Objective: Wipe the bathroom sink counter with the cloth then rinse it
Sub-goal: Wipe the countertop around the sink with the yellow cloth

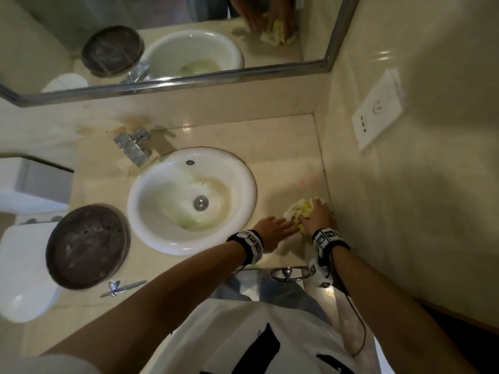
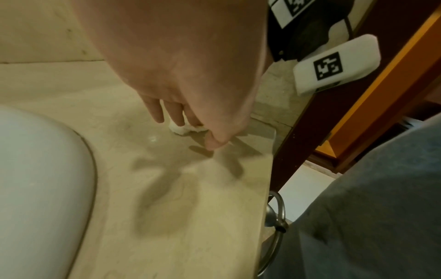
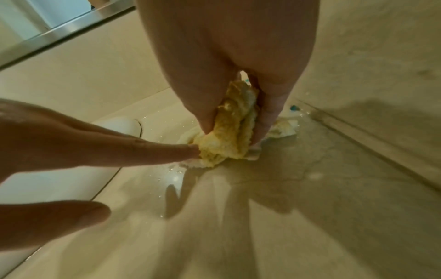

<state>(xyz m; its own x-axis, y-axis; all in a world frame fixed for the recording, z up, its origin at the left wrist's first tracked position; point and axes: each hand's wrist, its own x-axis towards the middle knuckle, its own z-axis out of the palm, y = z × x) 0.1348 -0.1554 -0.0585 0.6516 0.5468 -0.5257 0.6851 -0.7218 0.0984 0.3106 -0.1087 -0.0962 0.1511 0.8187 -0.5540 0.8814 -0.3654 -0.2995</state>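
A crumpled yellow-and-white cloth (image 1: 301,211) lies on the beige counter (image 1: 283,163) to the right of the white basin (image 1: 167,238), close to the side wall. My right hand (image 1: 317,215) grips the cloth (image 3: 229,132), thumb and fingers curled round its bunched middle, pressing it on the wet counter (image 3: 286,188). My left hand (image 1: 275,229) lies flat beside it with fingers straight, and one fingertip touches the cloth's edge. In the left wrist view the left hand (image 2: 181,120) hovers low over the counter (image 2: 167,207), with a bit of white cloth (image 2: 181,129) past the fingertips.
A chrome tap (image 1: 133,144) stands behind the basin. A round dark dish (image 1: 86,247) sits at the counter's left front, with a metal piece (image 1: 121,287) near the edge. A towel ring (image 1: 289,273) hangs below the front edge. The mirror (image 1: 162,36) and a wall socket (image 1: 378,109) are above.
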